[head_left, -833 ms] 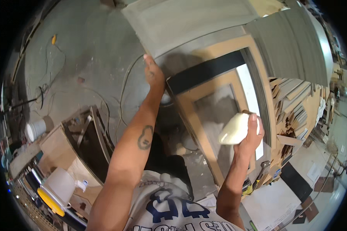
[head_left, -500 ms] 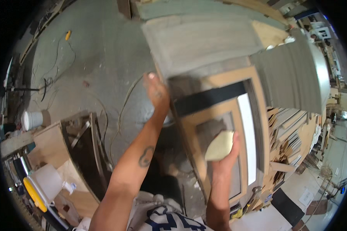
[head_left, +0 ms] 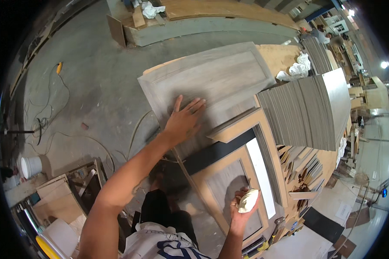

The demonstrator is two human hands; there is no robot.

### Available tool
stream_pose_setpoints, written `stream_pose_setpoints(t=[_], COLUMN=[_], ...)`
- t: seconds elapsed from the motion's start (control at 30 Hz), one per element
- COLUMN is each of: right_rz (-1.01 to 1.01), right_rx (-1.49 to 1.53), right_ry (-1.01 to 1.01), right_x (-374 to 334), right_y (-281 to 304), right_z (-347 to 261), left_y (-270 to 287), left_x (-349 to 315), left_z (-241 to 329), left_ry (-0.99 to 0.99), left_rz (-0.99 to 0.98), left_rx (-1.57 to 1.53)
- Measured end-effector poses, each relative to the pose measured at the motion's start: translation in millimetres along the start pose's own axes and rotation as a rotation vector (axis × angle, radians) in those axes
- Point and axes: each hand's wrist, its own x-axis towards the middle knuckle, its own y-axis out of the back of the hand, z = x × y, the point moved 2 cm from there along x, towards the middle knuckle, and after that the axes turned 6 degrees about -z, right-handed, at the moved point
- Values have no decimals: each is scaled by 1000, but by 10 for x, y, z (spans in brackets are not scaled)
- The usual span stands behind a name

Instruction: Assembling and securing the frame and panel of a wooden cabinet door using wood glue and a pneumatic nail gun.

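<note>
My left hand (head_left: 183,118) lies with fingers spread on the face of a grey wood-grain panel door (head_left: 212,73). In my right hand (head_left: 238,216) is a folded pale yellow sheet (head_left: 249,201), its exact kind unclear. That hand is over a second door with a light brown frame and grey centre (head_left: 222,179), near its right side. Between the two doors runs a black strip (head_left: 220,149), and a white strip (head_left: 260,178) lies along the framed door's right side.
A tall stack of grey panels (head_left: 298,112) stands to the right, with crumpled white cloth (head_left: 299,68) behind it. Loose wood offcuts (head_left: 304,166) lie below the stack. A hammer (head_left: 277,226) is near the framed door's lower corner. Cables (head_left: 80,136) trail over the left floor.
My left hand has moved from the grey door's left edge onto its face. My right hand, still holding the pale sheet, has turned and shifted lower in view. The whole view has shifted.
</note>
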Motion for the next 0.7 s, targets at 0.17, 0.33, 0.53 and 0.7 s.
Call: stream_pose_setpoints(t=[0.17,0.33,0.53,0.7], right_rz=[26,-108,29,32], right_rx=[70,140,91,65], right_ry=[31,-8,118,97], right_x=[-101,-127,-270,-365], right_y=[-203,-176,-185,-108], right_z=[31,82,17,98], left_y=[100,132,186,128], left_x=[39,27,99,3], left_z=[-125,-241,-202,-223], left_ry=[-62,-69,-124,-93], left_rz=[-56,-80,-44,-124], left_rx=[-38,-56,-115,-111])
